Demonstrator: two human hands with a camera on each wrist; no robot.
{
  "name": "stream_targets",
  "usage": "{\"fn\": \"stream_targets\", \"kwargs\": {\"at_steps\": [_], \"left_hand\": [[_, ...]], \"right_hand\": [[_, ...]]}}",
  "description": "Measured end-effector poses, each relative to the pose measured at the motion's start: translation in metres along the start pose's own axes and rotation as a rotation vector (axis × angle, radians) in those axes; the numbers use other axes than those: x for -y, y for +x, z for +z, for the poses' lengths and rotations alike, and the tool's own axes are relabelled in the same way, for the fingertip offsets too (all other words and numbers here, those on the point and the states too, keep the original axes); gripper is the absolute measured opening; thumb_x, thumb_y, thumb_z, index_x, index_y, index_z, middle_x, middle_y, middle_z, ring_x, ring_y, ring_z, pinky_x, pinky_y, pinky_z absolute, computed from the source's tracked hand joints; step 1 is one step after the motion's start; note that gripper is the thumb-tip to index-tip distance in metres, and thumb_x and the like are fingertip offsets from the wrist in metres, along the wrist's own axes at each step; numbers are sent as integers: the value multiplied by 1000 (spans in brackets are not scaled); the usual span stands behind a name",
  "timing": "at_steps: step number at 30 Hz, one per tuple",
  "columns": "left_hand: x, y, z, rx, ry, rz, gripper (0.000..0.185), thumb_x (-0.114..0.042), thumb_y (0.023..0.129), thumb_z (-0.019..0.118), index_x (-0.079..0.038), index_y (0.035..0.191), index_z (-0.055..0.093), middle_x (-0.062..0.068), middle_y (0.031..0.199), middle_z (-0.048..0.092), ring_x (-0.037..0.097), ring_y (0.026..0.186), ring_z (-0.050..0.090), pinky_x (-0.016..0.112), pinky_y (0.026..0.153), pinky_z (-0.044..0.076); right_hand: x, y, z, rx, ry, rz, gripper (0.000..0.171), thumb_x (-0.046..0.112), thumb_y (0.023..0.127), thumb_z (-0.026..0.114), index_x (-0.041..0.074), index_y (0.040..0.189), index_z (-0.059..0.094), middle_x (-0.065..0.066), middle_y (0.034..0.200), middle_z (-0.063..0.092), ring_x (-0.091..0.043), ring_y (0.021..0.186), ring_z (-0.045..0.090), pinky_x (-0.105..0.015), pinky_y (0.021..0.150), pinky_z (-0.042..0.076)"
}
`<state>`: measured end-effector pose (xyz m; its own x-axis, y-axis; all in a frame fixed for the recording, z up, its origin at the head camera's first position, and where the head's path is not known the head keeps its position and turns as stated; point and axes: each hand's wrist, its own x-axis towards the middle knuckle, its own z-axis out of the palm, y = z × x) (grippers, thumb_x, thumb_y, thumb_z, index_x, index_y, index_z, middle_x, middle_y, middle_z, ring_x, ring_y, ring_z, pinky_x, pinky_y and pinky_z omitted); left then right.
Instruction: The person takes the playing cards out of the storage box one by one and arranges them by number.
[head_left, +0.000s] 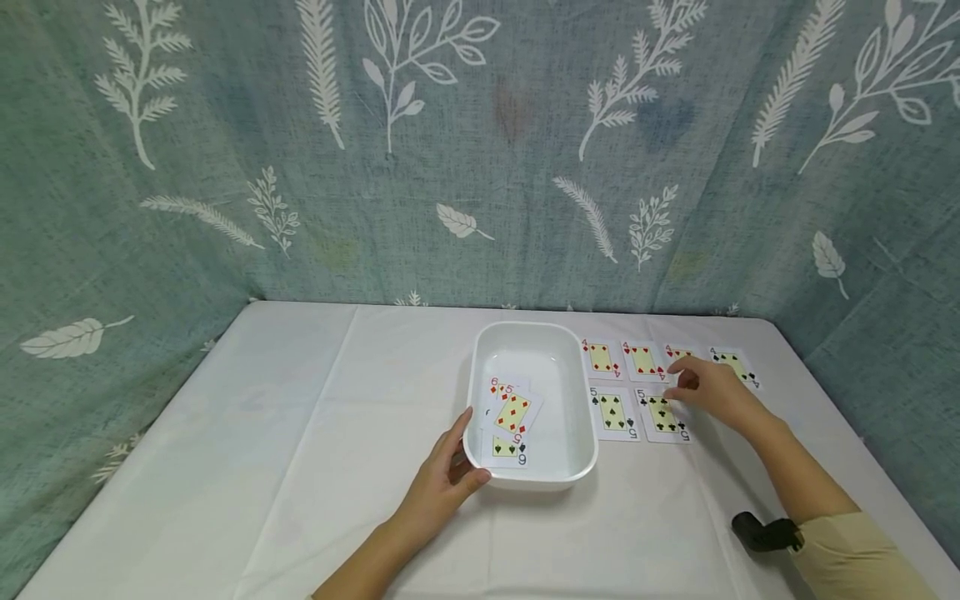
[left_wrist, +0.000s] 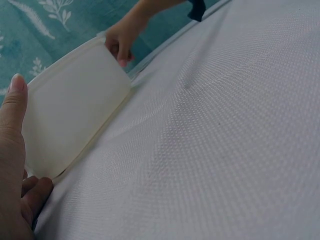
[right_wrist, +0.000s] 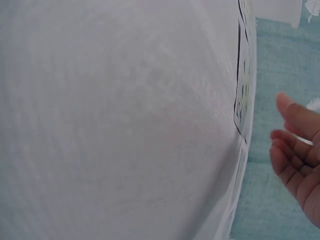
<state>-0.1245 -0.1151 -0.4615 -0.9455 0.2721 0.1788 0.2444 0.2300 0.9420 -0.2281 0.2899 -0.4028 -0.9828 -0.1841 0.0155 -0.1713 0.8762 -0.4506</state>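
Note:
My left hand grips the near-left corner of a white plastic tray, its thumb and fingers spread round the rim. Inside the tray lie loose playing cards, a five of diamonds on top of red and black sixes. Over the right-hand cards hovers my right hand, fingers loosely bent. In the right wrist view the thumb stands apart from the fingers with nothing between them. Under it is a five of clubs, beside a five of spades. The hand partly covers a red four.
Behind the fives, a four of diamonds, a four of hearts and a black four lie in a row. A white cloth covers the table. A green leaf-patterned curtain hangs behind and at both sides.

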Motion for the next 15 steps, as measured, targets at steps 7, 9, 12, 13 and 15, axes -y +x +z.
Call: {"fn": "stream_targets", "kwargs": {"at_steps": [7, 9, 12, 13, 15], "left_hand": [[0, 0, 1, -3, -11, 13, 81, -17, 87, 68, -19, 152, 21, 15, 135, 43, 32, 120, 53, 31, 99, 48], [0, 0, 1, 0, -10, 11, 81, -18, 87, 68, -19, 152, 20, 15, 135, 43, 32, 121, 53, 31, 100, 48], [0, 0, 0, 5, -2, 0, 82, -21, 87, 68, -20, 152, 19, 14, 136, 42, 31, 122, 52, 30, 100, 48], [0, 0, 0, 7, 0, -4, 82, -21, 87, 68, -20, 152, 19, 14, 136, 42, 31, 122, 52, 30, 100, 47], [-1, -1, 0, 10, 4, -5, 82, -23, 87, 68, -21, 152, 19, 13, 137, 41, 31, 122, 52, 30, 100, 47]], "right_hand": [[-2, -2, -6, -60, 23, -50, 36, 16, 82, 73, -1, 111, 60, -5, 81, 63, -16, 71, 55, -29, 60, 47], [-1, -2, -8, -79, 26, -70, 37, 16, 82, 74, -1, 111, 60, -6, 82, 64, -16, 72, 57, -29, 60, 48], [1, -3, -10, -103, 30, -98, 38, 17, 81, 75, -1, 111, 61, -6, 81, 65, -16, 72, 58, -26, 59, 48], [2, -4, -11, -109, 33, -106, 38, 17, 81, 75, -2, 111, 62, -6, 81, 65, -16, 71, 58, -26, 58, 48], [4, -4, -11, -127, 33, -124, 38, 17, 80, 76, -1, 111, 62, -5, 80, 65, -16, 70, 57, -24, 57, 48]]}}
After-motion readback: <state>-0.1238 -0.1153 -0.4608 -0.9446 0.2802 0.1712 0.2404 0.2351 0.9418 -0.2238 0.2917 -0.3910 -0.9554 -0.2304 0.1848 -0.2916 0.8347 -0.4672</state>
